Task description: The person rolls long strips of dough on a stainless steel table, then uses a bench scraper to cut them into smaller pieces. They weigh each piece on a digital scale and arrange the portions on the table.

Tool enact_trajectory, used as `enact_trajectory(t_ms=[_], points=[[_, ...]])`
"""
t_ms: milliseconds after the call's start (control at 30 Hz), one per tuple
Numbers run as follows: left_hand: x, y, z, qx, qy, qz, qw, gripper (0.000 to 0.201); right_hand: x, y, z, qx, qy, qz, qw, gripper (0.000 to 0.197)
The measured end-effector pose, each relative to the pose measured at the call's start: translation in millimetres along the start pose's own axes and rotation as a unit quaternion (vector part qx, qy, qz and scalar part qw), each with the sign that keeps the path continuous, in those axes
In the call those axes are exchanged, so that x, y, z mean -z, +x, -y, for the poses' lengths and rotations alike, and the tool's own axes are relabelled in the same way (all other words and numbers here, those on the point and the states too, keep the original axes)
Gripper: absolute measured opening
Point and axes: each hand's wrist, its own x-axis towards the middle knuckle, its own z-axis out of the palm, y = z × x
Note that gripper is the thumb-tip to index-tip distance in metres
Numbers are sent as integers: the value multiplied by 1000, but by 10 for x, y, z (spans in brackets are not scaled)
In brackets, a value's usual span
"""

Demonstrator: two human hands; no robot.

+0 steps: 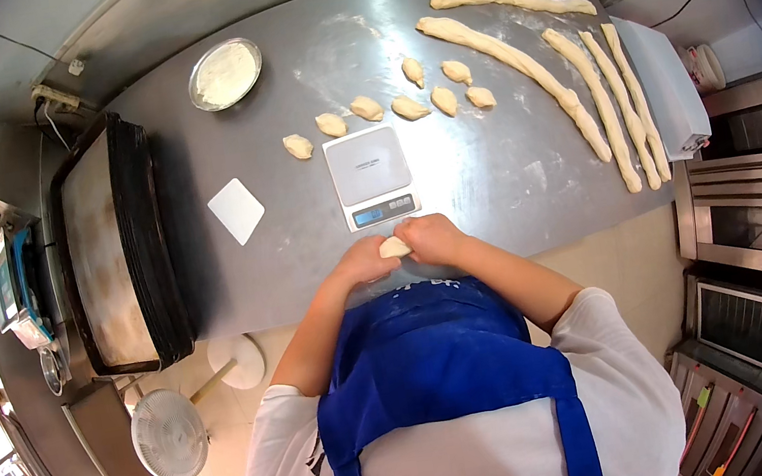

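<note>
Between my two hands, at the table's near edge, is a small piece of pale dough. My left hand grips it from the left, and my right hand closes on its right end. Just beyond them lies a white digital kitchen scale with a lit display and a bare weighing plate. Several small dough pieces are scattered in loose rows behind the scale. Long ropes of dough stretch across the right side of the steel table.
A metal bowl of flour stands at the far left of the steel table. A white dough scraper lies left of the scale. Stacked dark baking trays line the left edge. A fan stands on the floor at lower left.
</note>
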Motion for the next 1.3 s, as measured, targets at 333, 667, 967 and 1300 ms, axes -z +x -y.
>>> enact_trajectory(t_ms=[333,667,967,1300], points=[[-137,97,-268,76,289,-87,950,29,-12,153,60,17,-78,56,995,12],[-43,-34,30,-48,421,-82,902,37,334,44,641,160,213,18,964,24],[-387,-185,446,-89,277,-304,907,71,517,831,-187,63,-60,-248,965,56],[-297,-127,576,-7,-103,-144,984,47,-97,284,108,123,92,-8,988,38]])
